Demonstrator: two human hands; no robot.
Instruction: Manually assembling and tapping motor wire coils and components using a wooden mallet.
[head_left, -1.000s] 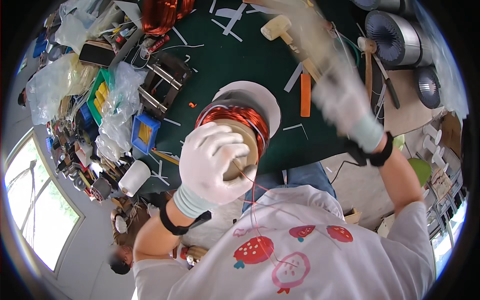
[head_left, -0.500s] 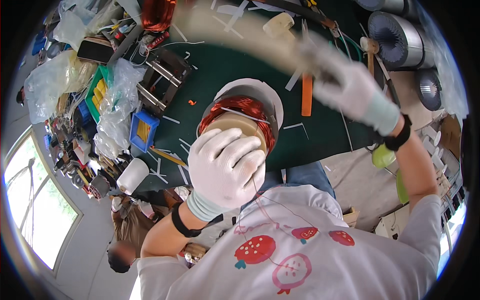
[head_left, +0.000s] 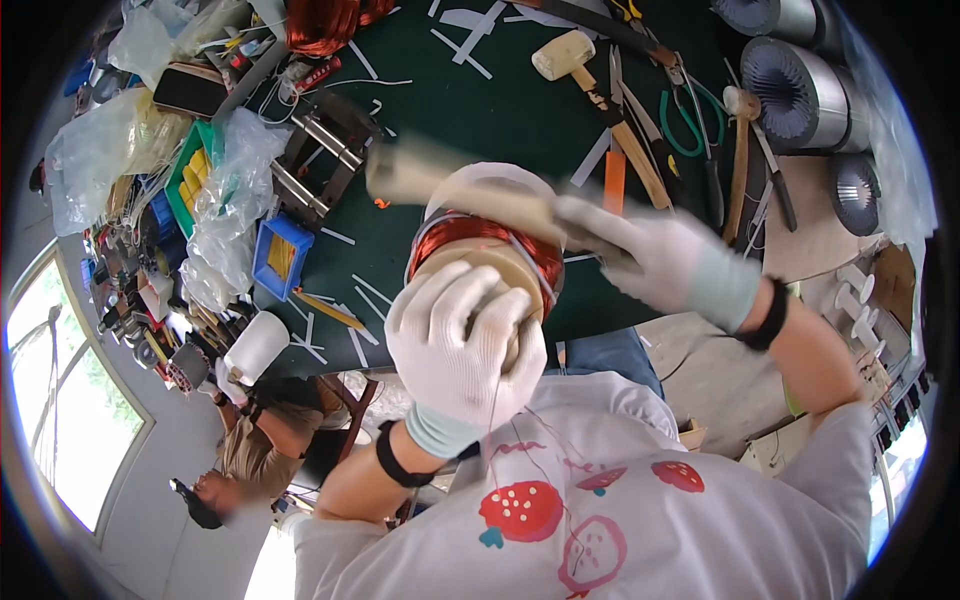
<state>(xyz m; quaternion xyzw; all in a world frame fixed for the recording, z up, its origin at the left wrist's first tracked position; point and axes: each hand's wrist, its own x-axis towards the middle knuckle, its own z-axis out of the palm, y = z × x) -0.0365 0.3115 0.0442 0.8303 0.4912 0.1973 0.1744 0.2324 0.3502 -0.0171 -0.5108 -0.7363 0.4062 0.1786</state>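
My left hand (head_left: 460,345), in a white knit glove, is wrapped over a round tan block (head_left: 478,254) at the near end of a stator (head_left: 488,174). Red-brown copper windings (head_left: 455,233) ring the block, with pale strips among them. Thin wires trail from below my left hand across the shirt. My gloved right hand (head_left: 675,255) is closed on the handle of a pale wooden bat (head_left: 450,188), smeared by motion. It crosses in front of the stator's far part; whether it touches cannot be told.
A mallet (head_left: 563,56), a hammer (head_left: 741,105) and pliers lie at the far right beside several steel stator cores (head_left: 800,85). Left are a metal fixture (head_left: 325,150), a blue box (head_left: 283,262), a white roll (head_left: 257,347) and plastic bags. Another person (head_left: 265,445) sits at lower left.
My right hand has swung the wooden bat down and nearer, over the stator. The stator and my left hand have shifted slightly right. The other person has changed posture.
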